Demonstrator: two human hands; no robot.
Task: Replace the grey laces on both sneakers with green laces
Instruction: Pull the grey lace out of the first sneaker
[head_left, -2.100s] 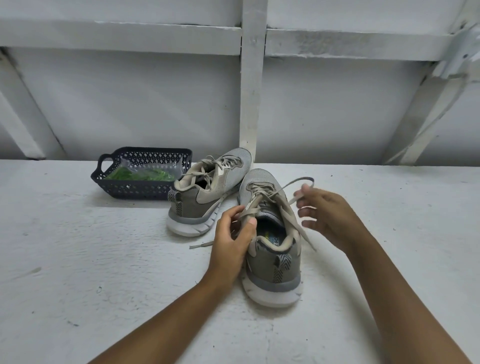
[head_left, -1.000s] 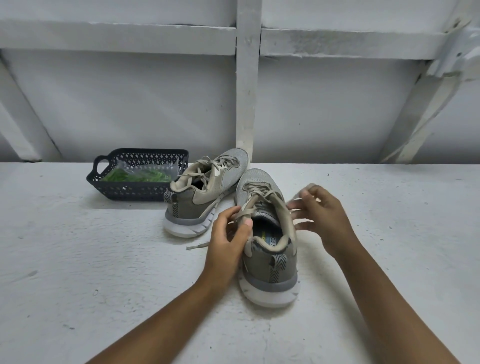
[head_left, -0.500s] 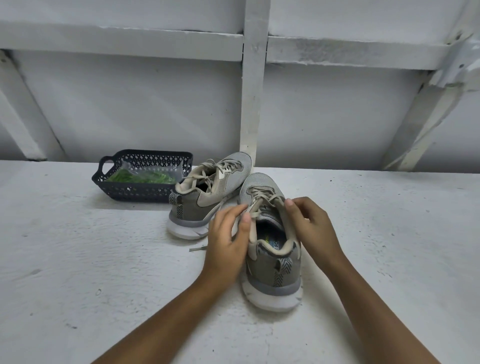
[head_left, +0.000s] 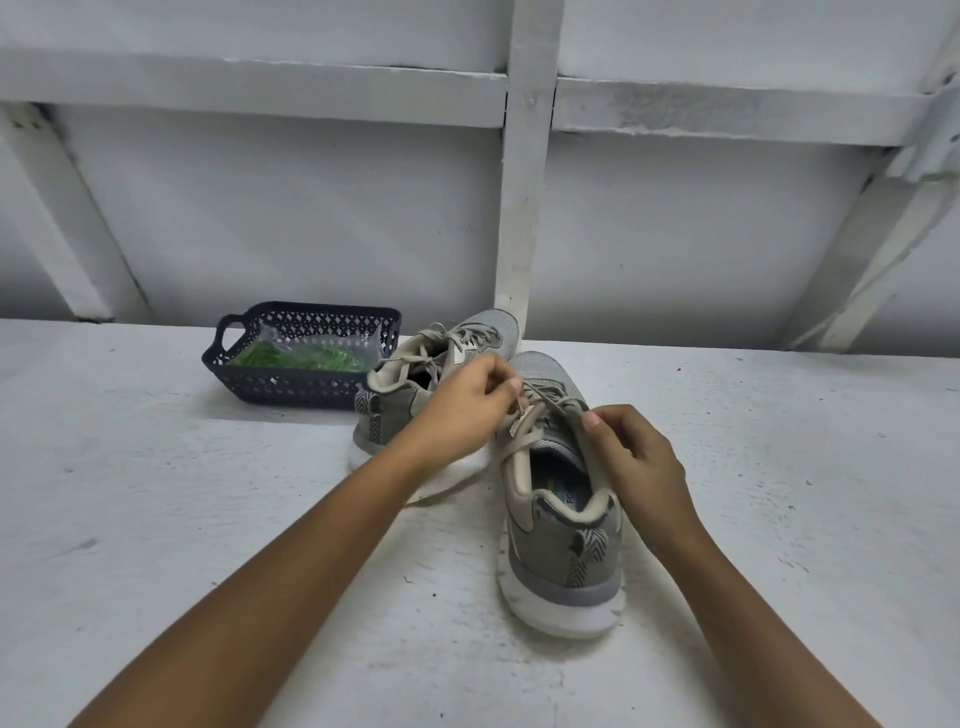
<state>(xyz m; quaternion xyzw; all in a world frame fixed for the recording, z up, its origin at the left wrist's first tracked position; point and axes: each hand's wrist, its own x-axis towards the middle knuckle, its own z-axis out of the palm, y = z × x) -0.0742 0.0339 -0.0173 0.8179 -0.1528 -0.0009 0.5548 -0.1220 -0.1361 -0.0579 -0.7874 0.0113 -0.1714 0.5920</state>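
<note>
White tabletop (head_left: 156, 519): left hand (head_left: 462, 410) and right hand (head_left: 634, 462) each pinch the grey lace (head_left: 548, 397) atop the near sneaker (head_left: 561, 545). Beyond the left hand, a basket (head_left: 291, 385) holds bagged green laces (head_left: 306, 358).

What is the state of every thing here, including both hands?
near sneaker, upright, heel toward the camera, grey lace threaded but untied.
far sneaker, on its sole, grey lace in place.
grey lace, ends loose, pinched by both hands.
basket, upright, not empty.
clear bag, lying in the basket.
green laces, inside the clear bag, unused.
left hand, pinches the grey lace.
right hand, pinches the grey lace.
</note>
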